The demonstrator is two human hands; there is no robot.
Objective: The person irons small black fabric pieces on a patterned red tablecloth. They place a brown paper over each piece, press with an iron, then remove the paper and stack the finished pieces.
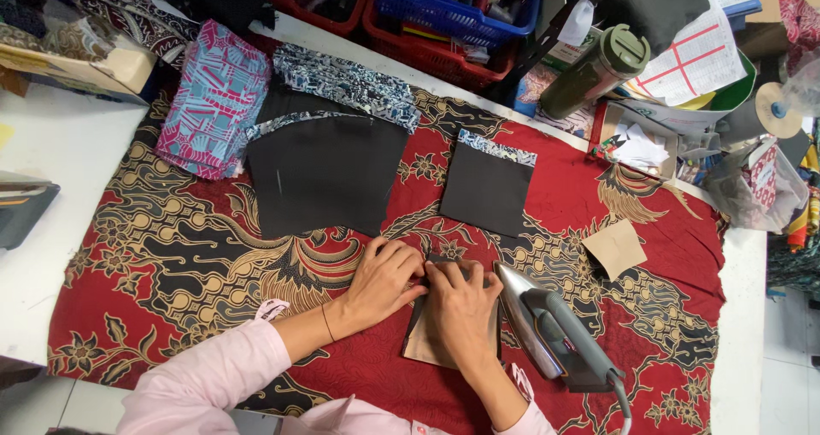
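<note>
Brown card and dark cloth, that's what both hands are working near the front edge of the table: the left hand (382,280) and right hand (459,303) sit side by side, touching, fingertips pressed flat along the top of a small dark fabric piece (418,332) that lies over a brown card template (424,348). Neither hand grips anything; they are pinning the cloth down, and it looks like the upper edge is being folded over the card. The electric iron (547,324) rests on its side just right of the right hand, nobody holding it. All this lies on the red and gold batik cloth (196,264) covering the tabletop. Further back sit two finished-looking dark pieces with patterned top bands, a large one (325,175) and a smaller one (487,183), and a spare brown card square (615,247) towards the right edge. My read: this is the folding stage, the crease not yet pressed. The next move calls for one hand holding the fold steady while the other takes the iron, fingers kept clear of the hot sole
</note>
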